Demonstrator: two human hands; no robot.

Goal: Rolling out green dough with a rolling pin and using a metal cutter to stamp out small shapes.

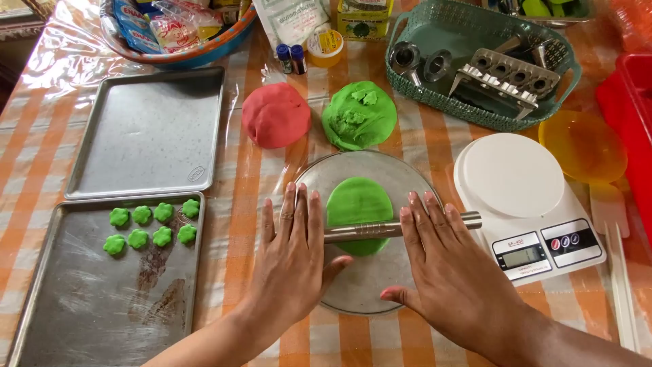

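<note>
With your flat, open left hand [293, 253] and right hand [448, 261] pressing the slim metal rolling pin [401, 227] across the flattened green dough disc [358, 212] on the round glass plate [407, 173], keep pressure even on both palms.

Orange checked tablecloth [435, 146] under plastic

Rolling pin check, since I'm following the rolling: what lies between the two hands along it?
In the head view, flattened green dough lies under the metal rolling pin between the left hand and right hand, on a round glass plate.
</note>
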